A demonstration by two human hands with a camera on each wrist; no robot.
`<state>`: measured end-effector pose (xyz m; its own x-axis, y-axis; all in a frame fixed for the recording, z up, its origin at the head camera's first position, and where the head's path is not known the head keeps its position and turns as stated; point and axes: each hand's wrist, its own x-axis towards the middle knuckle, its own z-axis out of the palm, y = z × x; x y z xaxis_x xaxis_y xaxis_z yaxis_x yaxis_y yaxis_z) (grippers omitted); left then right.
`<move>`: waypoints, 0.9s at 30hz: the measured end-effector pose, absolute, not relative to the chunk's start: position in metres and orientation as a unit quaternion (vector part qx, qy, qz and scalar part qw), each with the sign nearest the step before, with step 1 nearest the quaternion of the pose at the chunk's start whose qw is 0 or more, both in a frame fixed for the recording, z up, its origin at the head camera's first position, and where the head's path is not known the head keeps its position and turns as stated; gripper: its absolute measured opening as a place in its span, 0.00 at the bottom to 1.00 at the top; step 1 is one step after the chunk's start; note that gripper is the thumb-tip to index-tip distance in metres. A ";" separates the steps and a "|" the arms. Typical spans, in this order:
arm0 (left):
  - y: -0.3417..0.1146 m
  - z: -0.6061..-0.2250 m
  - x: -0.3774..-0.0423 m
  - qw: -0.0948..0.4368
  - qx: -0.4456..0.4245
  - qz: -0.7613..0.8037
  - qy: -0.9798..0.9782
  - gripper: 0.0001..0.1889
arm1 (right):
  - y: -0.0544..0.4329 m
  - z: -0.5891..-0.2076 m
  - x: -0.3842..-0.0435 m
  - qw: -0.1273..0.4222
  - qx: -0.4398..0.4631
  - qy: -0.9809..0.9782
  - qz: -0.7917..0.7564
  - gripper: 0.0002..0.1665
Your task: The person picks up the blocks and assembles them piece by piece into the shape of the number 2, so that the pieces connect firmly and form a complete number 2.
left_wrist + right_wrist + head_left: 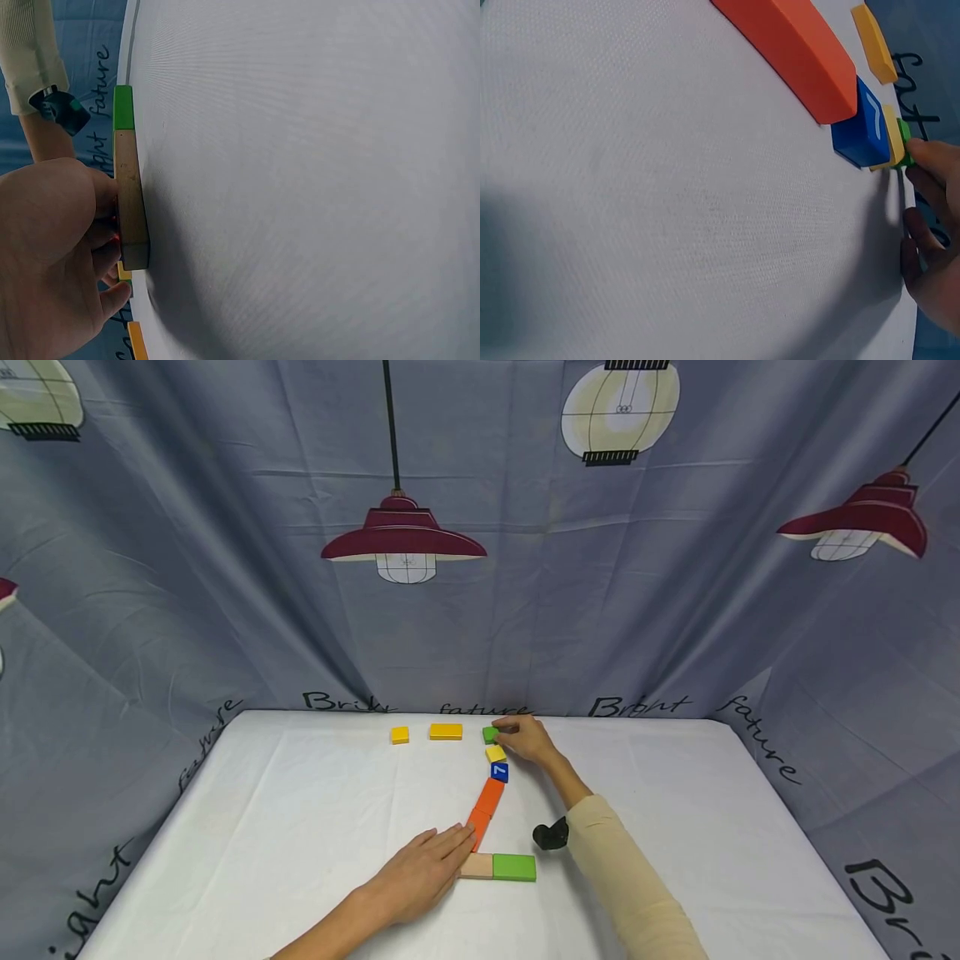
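My right hand [527, 739] is at the far end of a bent row of blocks, with finger and thumb pinching a small green block [491, 735]. Touching that end of the row are a yellow block [496, 753] and a blue block [499, 772] marked with a white 7. Two orange blocks [491, 796] continue the line toward me. My left hand [423, 872] lies with straight fingers, its fingertips on the nearer orange block [480, 828]. Crosswise at the near end sit a plain wooden block [477, 866], partly covered by the left hand, and a longer green block [514, 867].
Left of the row's far end lie a yellow rectangular block [446, 732] and a smaller yellow block [401, 735]. A white cloth covers the table [300, 802]. Behind it hangs a grey-blue curtain [525, 635] printed with lamps. A black wrist device [551, 834] sits by the right sleeve.
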<state>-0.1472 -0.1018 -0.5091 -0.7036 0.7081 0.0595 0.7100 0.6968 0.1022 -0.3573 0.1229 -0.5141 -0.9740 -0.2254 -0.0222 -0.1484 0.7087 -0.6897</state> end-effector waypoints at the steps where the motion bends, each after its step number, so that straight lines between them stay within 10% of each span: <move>1: -0.102 -0.509 -0.147 0.007 -0.385 -0.059 -0.921 0.25 | 0.122 -0.514 -0.357 0.052 -0.101 0.922 -0.370 0.19; 27: -0.101 -0.508 -0.148 -0.003 -0.377 -0.058 -0.925 0.25 | 0.117 -0.514 -0.354 0.053 -0.131 0.912 -0.386 0.17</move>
<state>-0.1476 -0.1005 -0.5080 -0.7163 0.6968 0.0380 0.6961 0.7096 0.1089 -0.3536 0.1166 -0.5144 -0.9599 -0.2802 0.0040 -0.1978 0.6675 -0.7178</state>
